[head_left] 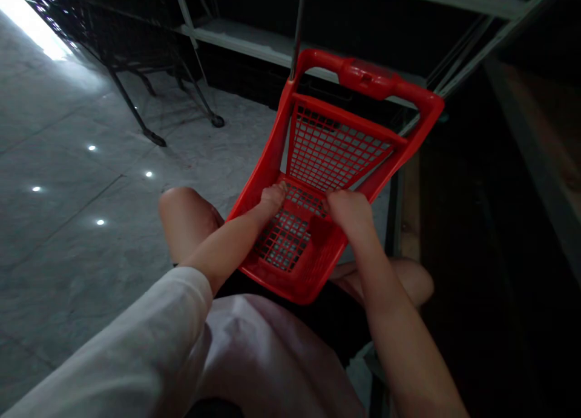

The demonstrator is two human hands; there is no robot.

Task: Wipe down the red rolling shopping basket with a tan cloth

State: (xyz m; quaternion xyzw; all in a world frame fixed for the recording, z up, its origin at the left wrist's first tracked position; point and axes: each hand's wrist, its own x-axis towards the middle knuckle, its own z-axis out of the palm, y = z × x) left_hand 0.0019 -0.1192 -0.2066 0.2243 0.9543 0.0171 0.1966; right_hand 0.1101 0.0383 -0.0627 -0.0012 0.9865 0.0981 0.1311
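A red plastic shopping basket (313, 261) with a mesh bottom sits tilted between my bent legs, its thick red handle (363, 78) at the far end. Inside it a red mesh panel (338, 143) slopes up toward the handle. My left hand (273, 194) is closed at the panel's lower left corner, fingers curled against the plastic. At the lower right corner my right hand (349, 209) is closed too, its thumb side toward the mesh. The undersides of the fingers on both hands are hidden.
Behind the basket stands a dark metal shelf rack (254, 40) with pale edges. A folding wire rack on legs with casters (218, 121) is at upper left. Grey tiled floor (68, 224) spreads on the left; a dark shelf structure with wooden parts (411, 215) lies on the right.
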